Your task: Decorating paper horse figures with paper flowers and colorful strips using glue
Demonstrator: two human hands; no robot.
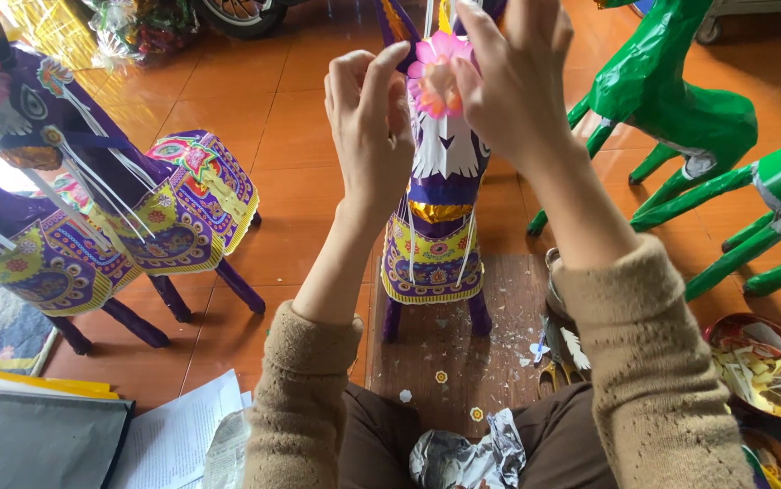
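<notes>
From the head camera, a purple paper horse (pixel 436 226) stands on a wooden board (pixel 499 308) just before the person's knees. Both hands are raised at its head. The right hand (pixel 508 81) pinches a pink paper flower (pixel 436 72) against the forehead; the left hand (pixel 368 127) has fingers loosely curled beside it, touching the head. Finished purple horses (pixel 137 208) stand left, green ones (pixel 680 109) right.

Single view only, head-worn camera, looked steeply down and forward over person's own lap. Sat close: left hand (pixel 368 118) and right hand (pixel 508 77) filled upper middle of frame. Purple paper horse (pixel 436 226) stood dead centre (facing camera). Orange tiled floor (pixel 300 136) ran off toward top edge.
</notes>
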